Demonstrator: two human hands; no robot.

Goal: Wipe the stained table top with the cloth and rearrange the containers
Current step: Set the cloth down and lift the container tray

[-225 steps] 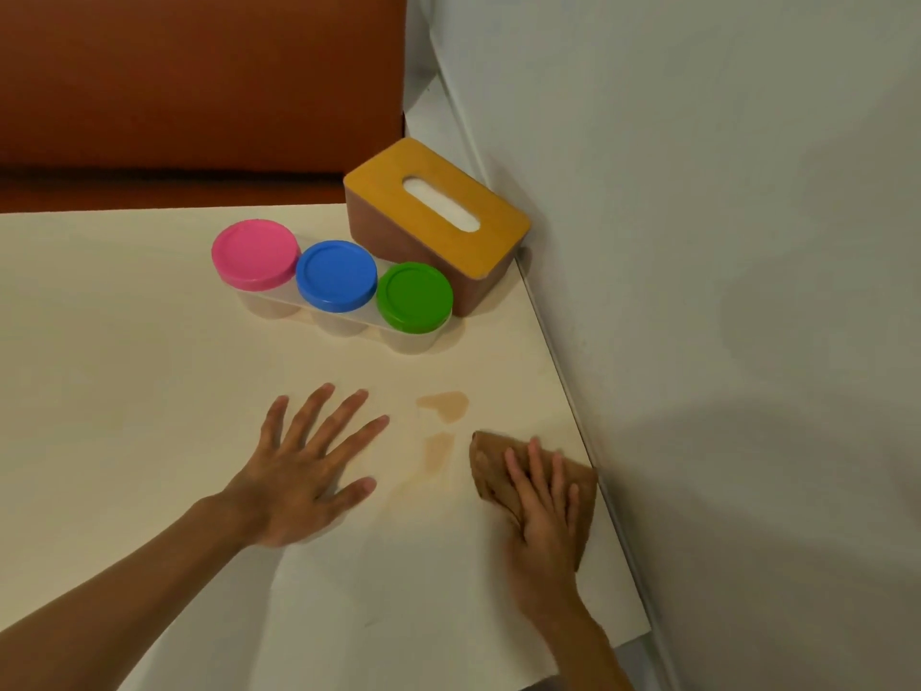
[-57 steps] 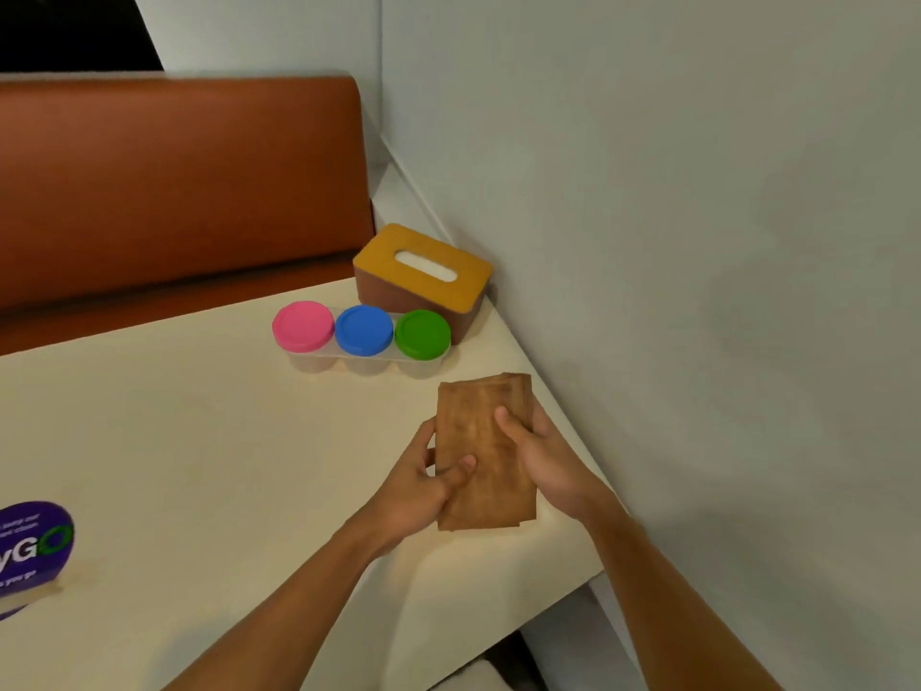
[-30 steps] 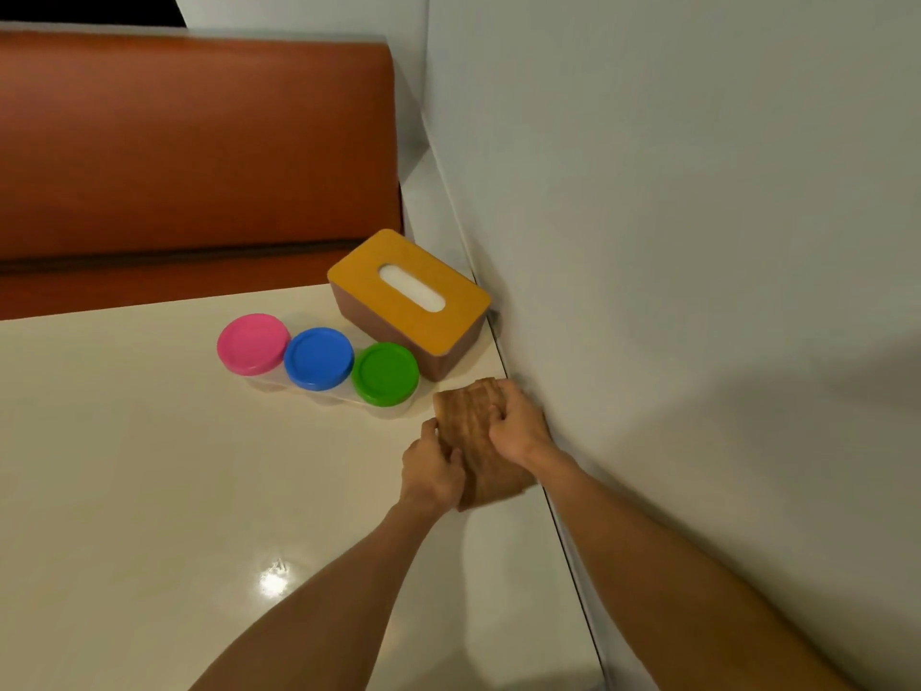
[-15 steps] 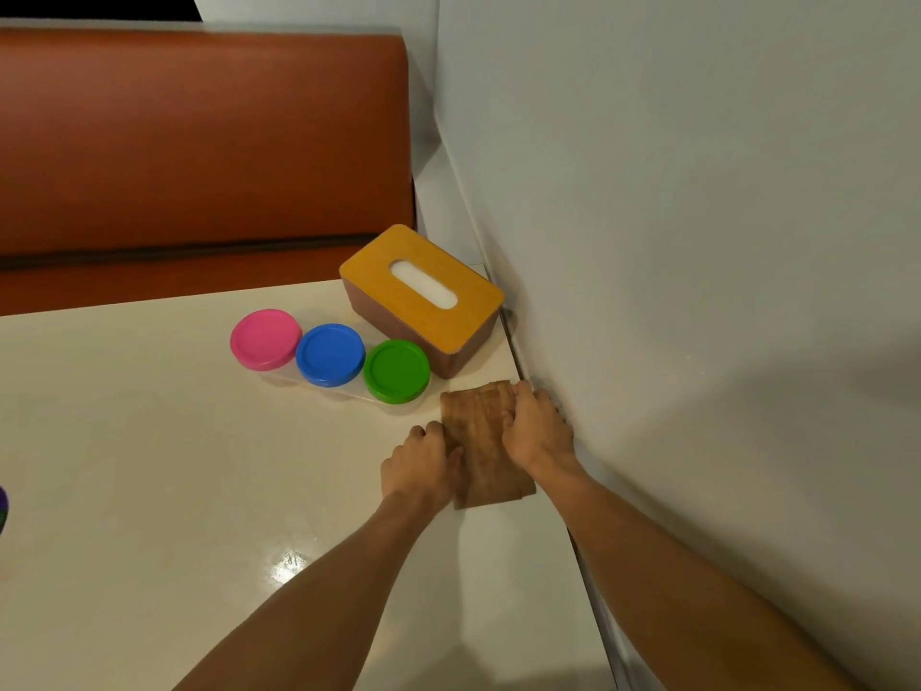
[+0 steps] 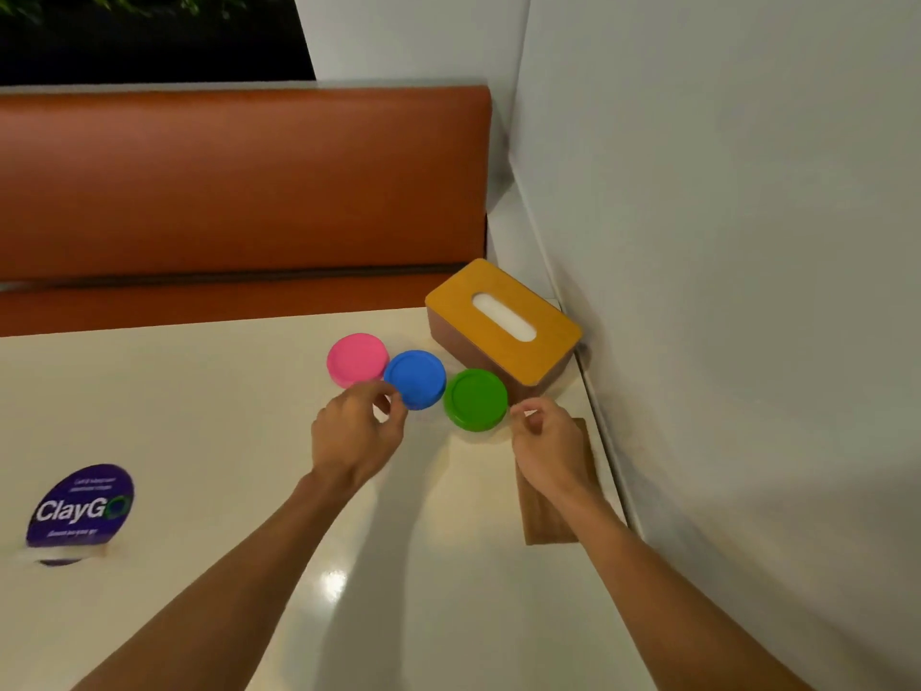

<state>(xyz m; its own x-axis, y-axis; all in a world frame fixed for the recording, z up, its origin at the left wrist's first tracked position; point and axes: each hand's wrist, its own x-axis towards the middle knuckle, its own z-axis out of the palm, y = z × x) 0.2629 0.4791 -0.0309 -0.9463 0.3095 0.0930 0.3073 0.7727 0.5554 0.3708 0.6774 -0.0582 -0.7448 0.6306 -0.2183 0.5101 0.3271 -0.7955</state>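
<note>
Hands off the folded brown cloth [image 5: 553, 516] now — half a second ago both pressed on it, the right flat on top, the left at its near-left edge. Cloth left lying flat along the right edge of the cream table top [image 5: 199, 441], near the white wall [image 5: 747, 291], partly hidden under the right forearm. No stain visible on the surface, unlike several seconds back.

Left hand [image 5: 356, 433] raised forward, fingers curled loosely with thumb and forefinger close together just at the near edge of the blue round lid [image 5: 416, 377]; whether touching it, cannot tell — nothing clearly gripped. Right hand [image 5: 545, 443] likewise half curled, empty as far as visible, fingertips just right of the green round lid [image 5: 476, 399].

Counted: three lidded containers in a row — pink round lid [image 5: 357, 359] far left, blue in the middle, green nearest the wall. One brown tissue box with a yellow slotted top [image 5: 503, 324] behind them in the far right corner. One purple round sticker [image 5: 82, 506] at the left. One orange padded bench back [image 5: 239, 182] beyond the table.
</note>
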